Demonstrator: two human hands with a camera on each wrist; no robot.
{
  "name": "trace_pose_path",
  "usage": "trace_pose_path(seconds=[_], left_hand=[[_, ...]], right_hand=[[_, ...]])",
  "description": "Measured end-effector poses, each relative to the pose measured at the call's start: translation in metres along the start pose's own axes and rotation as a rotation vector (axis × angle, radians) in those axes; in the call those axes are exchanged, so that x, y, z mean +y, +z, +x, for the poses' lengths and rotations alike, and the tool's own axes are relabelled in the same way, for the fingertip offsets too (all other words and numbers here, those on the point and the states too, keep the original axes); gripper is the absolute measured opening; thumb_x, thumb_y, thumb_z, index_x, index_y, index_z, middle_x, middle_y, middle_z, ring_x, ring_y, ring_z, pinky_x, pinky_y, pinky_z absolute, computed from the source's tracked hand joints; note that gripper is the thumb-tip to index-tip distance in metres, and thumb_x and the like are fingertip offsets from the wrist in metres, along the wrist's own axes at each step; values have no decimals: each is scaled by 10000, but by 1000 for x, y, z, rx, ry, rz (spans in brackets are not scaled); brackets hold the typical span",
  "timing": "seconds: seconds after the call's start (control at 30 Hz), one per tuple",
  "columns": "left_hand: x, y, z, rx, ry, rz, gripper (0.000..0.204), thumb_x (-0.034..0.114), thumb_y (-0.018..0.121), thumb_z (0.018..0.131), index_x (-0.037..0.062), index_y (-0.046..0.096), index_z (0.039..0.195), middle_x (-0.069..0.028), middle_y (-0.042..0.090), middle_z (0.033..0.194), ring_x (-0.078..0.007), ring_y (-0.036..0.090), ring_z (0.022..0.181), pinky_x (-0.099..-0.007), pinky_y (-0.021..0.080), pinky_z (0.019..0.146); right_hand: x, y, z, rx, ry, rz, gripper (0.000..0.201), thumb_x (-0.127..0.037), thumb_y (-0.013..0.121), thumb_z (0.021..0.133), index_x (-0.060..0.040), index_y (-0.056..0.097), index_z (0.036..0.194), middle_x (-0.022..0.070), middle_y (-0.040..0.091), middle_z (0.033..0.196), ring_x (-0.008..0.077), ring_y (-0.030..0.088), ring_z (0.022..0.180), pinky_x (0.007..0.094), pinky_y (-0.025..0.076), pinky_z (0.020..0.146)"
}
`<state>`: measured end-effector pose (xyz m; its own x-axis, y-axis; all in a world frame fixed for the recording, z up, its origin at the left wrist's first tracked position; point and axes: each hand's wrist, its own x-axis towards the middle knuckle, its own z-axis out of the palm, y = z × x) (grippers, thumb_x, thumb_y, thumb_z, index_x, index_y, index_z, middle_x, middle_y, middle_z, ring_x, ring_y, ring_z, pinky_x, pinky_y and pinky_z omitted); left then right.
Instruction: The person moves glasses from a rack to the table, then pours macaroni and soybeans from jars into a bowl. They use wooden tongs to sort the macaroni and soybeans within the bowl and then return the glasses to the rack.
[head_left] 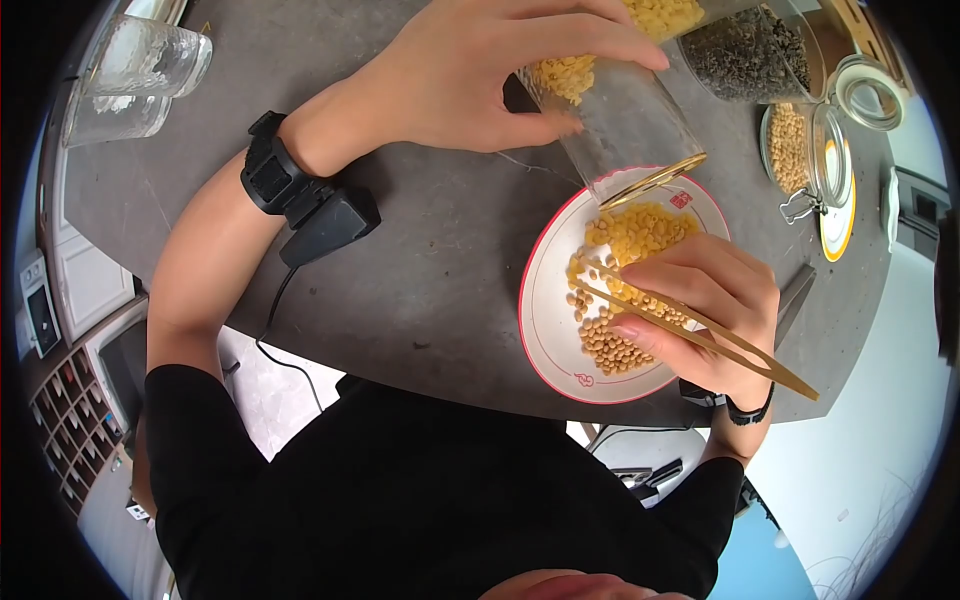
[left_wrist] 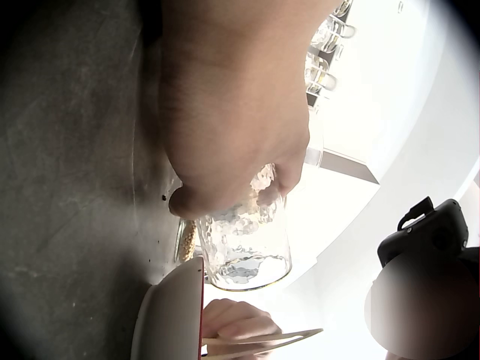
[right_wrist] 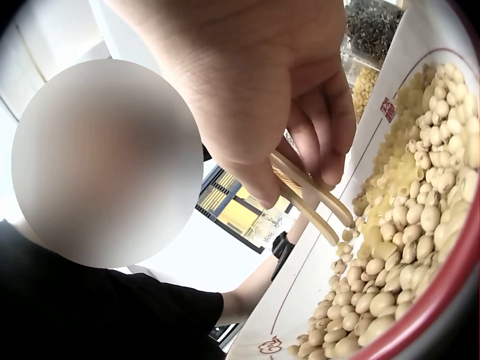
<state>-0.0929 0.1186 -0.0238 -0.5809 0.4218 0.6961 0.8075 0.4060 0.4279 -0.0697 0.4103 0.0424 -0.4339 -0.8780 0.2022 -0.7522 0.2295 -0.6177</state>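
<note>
My left hand (head_left: 480, 75) grips a clear gold-rimmed glass (head_left: 640, 125) tipped on its side, with its mouth at the far rim of a white bowl (head_left: 540, 300) edged in red. Small yellow pasta pieces (head_left: 562, 78) lie toward the glass's base. My right hand (head_left: 705, 305) pinches a pair of wooden tweezers (head_left: 745, 350) over the bowl, their tips apart among the food. Inside the bowl, yellow pasta (head_left: 650, 232) is heaped at the far side and soybeans (head_left: 612, 350) at the near side. In the right wrist view, the tweezer tips (right_wrist: 341, 229) show nothing between them.
A clip-top jar of soybeans (head_left: 790, 150) lies tipped, its lid open, beside a yellow-rimmed plate (head_left: 838, 205). Behind the bowl is a clear container of dark dried flakes (head_left: 750, 60). Clear textured glasses (head_left: 150, 60) stand at the far left. A black cable (head_left: 265, 335) hangs from my left wrist device.
</note>
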Motion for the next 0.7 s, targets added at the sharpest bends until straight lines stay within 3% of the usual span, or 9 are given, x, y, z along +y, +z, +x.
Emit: trace_pose_path(seconds=[0.3,0.5,0.7], left_hand=[[-1,0,0,-5,2,1,657,86,795,739,137,632,1374,-104,614,1256,-304,575,1176,-438,461,1039],[-2,1,0,9,4,-23,655,81,793,741,134,631,1373,-102,612,1258,-309,575,1173,-437,463,1036],[-1,0,0,3,6,-10,648,85,792,745,133,631,1371,-101,612,1258,-305,576,1171,-430,465,1033]], right_hand=[[-4,9,-2,25,-49,-66,360,-245,914,676,-46,751,928,61,685,781,229,672,649,330,491,542],[-6,5,0,-10,-110,-117,328,-225,893,713,-42,740,938,46,674,775,216,657,633,324,525,563],[-9,-6,3,32,-75,-23,317,-226,899,706,-47,750,919,39,662,714,191,634,571,312,492,507]])
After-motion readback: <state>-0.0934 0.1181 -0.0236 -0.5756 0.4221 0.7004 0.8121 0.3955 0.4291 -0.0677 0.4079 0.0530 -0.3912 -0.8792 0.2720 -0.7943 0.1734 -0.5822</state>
